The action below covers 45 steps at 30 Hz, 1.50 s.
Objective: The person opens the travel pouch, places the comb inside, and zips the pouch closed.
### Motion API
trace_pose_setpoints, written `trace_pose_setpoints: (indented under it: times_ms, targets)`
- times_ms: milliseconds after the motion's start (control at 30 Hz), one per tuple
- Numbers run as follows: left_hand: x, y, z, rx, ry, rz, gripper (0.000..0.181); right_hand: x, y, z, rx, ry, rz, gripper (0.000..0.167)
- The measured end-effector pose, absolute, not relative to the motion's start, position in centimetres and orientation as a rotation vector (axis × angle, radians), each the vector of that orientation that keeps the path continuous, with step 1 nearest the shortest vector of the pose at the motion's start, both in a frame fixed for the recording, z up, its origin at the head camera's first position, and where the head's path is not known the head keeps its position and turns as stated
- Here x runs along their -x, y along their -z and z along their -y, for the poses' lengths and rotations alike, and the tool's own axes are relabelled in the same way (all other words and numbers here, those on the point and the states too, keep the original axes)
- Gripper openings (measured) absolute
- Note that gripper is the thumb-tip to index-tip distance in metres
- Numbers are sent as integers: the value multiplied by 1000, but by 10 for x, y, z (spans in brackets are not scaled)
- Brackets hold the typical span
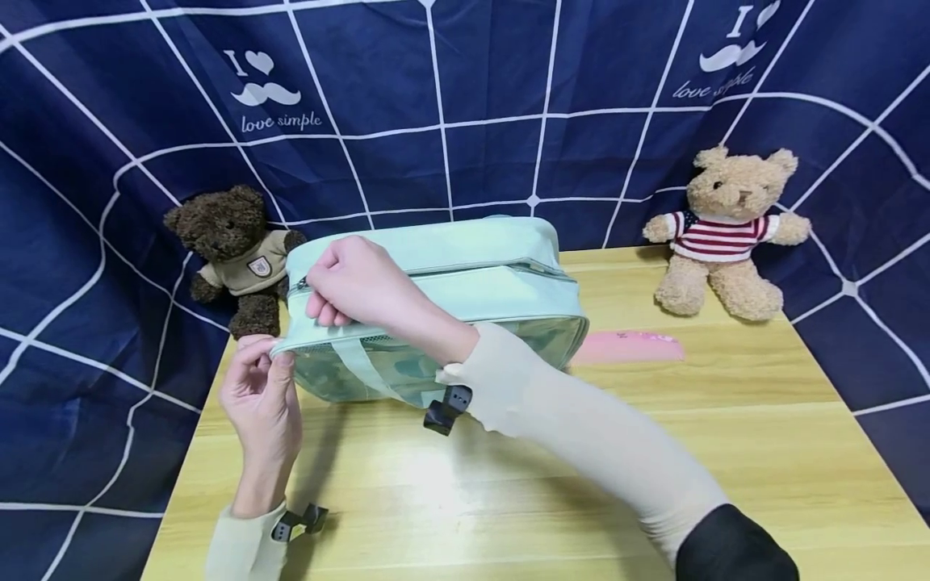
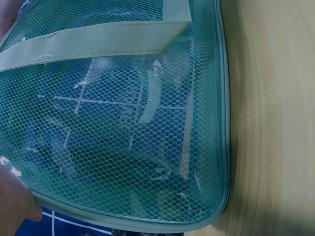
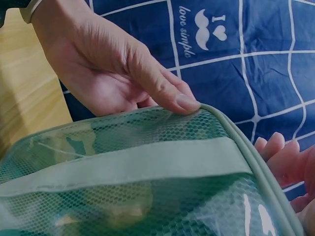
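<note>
A mint-green zippered bag (image 1: 465, 290) with a clear, mesh-patterned front panel (image 2: 118, 128) stands on the table. My left hand (image 1: 263, 395) pinches the bag's front left corner, thumb on the edge piping, as the right wrist view also shows. Across the bag's top reaches my right hand (image 1: 359, 278), its fingers curled at the left end of the zipper (image 1: 465, 271). It appears to pinch the zipper pull, which the fingers mostly cover. Towards the right end the zipper seam looks slightly parted. A pale green strap (image 3: 147, 164) crosses the front panel.
A dark brown teddy bear (image 1: 236, 258) sits close behind the bag's left end. At the back right sits a light brown teddy bear (image 1: 726, 234) in a striped top. A flat pink item (image 1: 632, 347) lies right of the bag. Dark blue cloth (image 1: 494, 97) hangs behind the wooden table (image 1: 450, 500).
</note>
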<state>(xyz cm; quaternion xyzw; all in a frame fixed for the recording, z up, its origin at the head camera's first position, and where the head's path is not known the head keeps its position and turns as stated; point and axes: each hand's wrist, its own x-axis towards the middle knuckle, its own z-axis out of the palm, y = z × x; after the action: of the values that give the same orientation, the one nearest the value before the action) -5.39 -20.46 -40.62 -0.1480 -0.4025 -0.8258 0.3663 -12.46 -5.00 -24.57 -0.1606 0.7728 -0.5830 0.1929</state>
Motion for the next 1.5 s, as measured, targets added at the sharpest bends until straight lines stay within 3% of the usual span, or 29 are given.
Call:
trace_pose_setpoints:
  times_ms: [600, 900, 1100, 1300, 1500]
  targets:
    - [52, 407, 205, 368, 2118, 1036, 24, 135, 254, 85, 529, 1320, -2334, 43]
    - [52, 407, 204, 376, 2124, 1026, 26, 139, 265, 93, 611, 1271, -2391, 16]
    - [50, 407, 203, 374, 2131, 1026, 27, 135, 261, 90, 588, 1298, -2304, 28]
    - [49, 406, 203, 376, 2135, 1026, 26, 126, 256, 82, 755, 1494, -2185, 14]
    - [49, 405, 207, 422, 2162, 1030, 16, 125, 253, 72, 677, 1734, -1949, 13]
